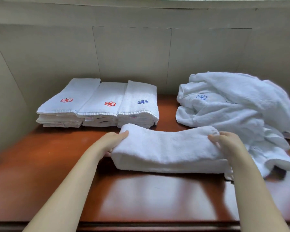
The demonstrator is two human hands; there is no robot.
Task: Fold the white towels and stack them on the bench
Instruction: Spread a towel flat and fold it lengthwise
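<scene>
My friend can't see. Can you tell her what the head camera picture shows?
Two hands, left hand and right hand, hold the ends of a folded white towel on a reddish-brown bench. Behind are three stacks of folded towels; a pile of unfolded towels lies right.

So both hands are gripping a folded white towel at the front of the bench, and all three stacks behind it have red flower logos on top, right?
Not quite. The head view shows the left hand and right hand gripping the folded towel, but only two stacks carry red logos. The rightmost stack has a blue logo on top.
</scene>
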